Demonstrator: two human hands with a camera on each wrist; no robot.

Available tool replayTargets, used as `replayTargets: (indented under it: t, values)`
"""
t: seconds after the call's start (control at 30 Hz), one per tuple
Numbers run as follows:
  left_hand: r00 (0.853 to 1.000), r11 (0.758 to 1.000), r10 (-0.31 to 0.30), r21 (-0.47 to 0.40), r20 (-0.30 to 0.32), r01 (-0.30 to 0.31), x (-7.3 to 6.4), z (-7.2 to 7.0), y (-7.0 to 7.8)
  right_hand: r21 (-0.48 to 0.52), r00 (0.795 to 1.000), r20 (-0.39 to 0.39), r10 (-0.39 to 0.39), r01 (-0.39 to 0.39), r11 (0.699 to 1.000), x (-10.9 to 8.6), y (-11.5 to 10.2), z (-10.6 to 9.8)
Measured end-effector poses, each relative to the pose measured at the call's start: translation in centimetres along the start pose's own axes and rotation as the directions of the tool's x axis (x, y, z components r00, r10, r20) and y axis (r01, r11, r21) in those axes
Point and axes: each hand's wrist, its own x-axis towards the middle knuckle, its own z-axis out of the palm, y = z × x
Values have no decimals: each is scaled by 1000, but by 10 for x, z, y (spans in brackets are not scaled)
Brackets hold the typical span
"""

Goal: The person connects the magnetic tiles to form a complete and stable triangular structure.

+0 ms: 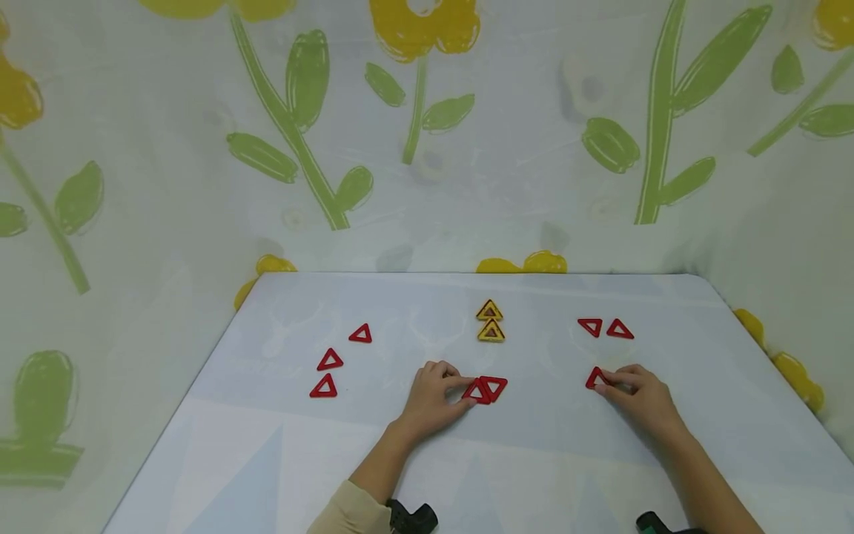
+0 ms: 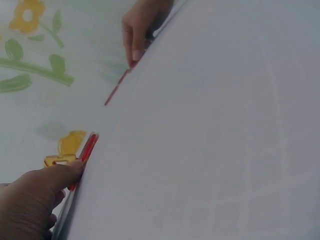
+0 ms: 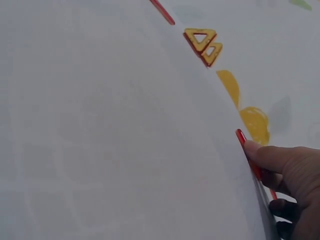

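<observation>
My left hand [image 1: 432, 397] pinches a red triangle frame [image 1: 485, 394] between thumb and fingers, near the table's middle. Against that piece's right side lies another red triangle [image 1: 494, 379], its point toward me. Further right, the right hand [image 1: 642, 400] grips a third red triangle [image 1: 590, 379] by its right side, close over the tabletop. In the right wrist view the thumb [image 3: 252, 149] presses on this piece's face. Behind the left hand's pieces, two yellow triangles, a far one [image 1: 490, 318] and a near one [image 1: 491, 340], line up point to base.
Left of the left hand, red triangles lie in a slanting row: a far one [image 1: 360, 340], a middle one [image 1: 330, 367] and a near one [image 1: 323, 395]. Beyond the right hand lie an inverted red triangle [image 1: 590, 320] and an upright one [image 1: 620, 337]. Flower-printed cloth [image 1: 507, 185] hangs behind the table.
</observation>
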Motion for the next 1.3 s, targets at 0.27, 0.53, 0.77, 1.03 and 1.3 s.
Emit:
replayTargets:
  t: [0.27, 0.53, 0.77, 1.03, 1.3]
  values:
    - [1000, 1000, 20, 1, -15, -20, 0, 0, -1, 27, 1000, -8, -20, 20, 999, -3, -8, 10]
    - [1000, 1000, 12, 1, -11, -12, 0, 0, 0, 42, 999, -18, -44, 45, 998, -5, -16, 18]
    - [999, 1000, 25, -8, -22, -26, 0, 0, -1, 55, 997, -5, -81, 81, 995, -4, -19, 26]
    - [999, 1000, 30, -4, -28, -30, -1, 3, -4, 76, 994, -14, -111, 112, 991, -6, -25, 36]
    - [999, 1000, 30, -6, -21, -30, 0, 3, -3, 88, 987, -27, -156, 158, 984, -8, -33, 44]
